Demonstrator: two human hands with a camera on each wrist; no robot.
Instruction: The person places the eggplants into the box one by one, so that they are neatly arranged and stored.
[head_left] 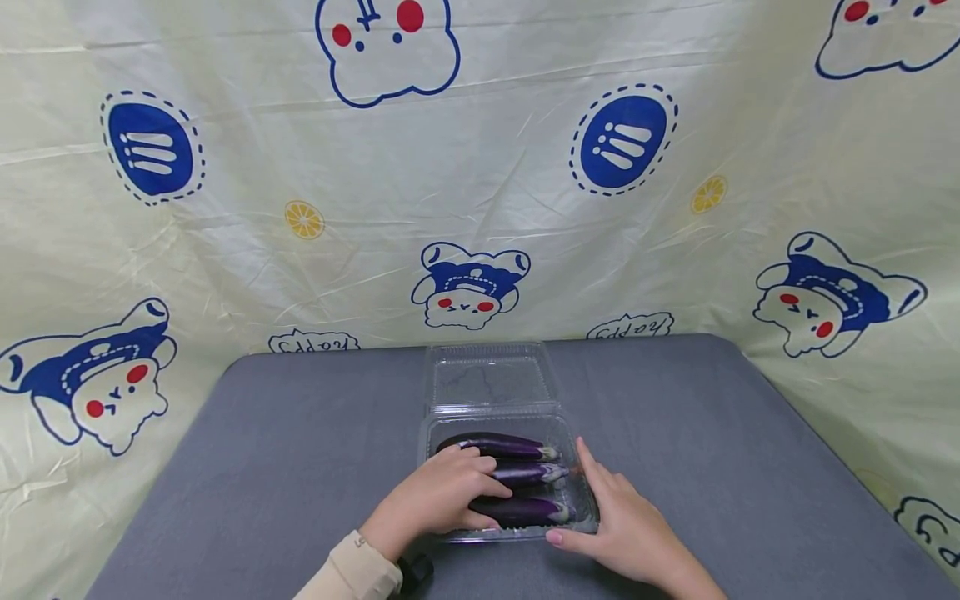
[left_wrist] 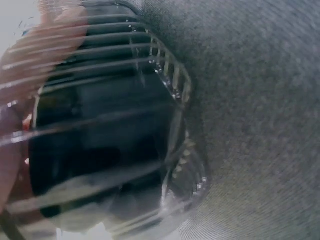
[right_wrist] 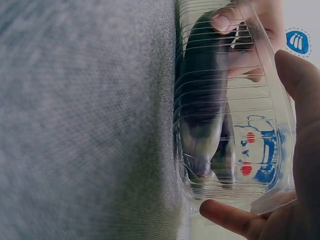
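Observation:
Three dark purple eggplants lie side by side in a clear plastic clamshell box, stems to the right. My left hand (head_left: pixel 450 492) reaches into the box (head_left: pixel 442 533) from the left. Its thumb and fingers grip the blunt end of the nearest eggplant (head_left: pixel 521 511). The middle eggplant (head_left: pixel 525 475) and far eggplant (head_left: pixel 502 444) are partly covered by that hand. My right hand (head_left: pixel 626 525) spans the box's near right corner with fingers spread, touching the right wall. Through the ribbed wall in the right wrist view, the left thumb (right_wrist: pixel 225 21) rests against the near eggplant (right_wrist: pixel 200 100).
The box's hinged lid (head_left: pixel 491 379) lies folded back, away from me. Grey cloth covers the table (head_left: pixel 322 442). Behind it hangs a pale printed curtain (head_left: pixel 487 167) with blue cartoon figures, reaching down around the table's sides.

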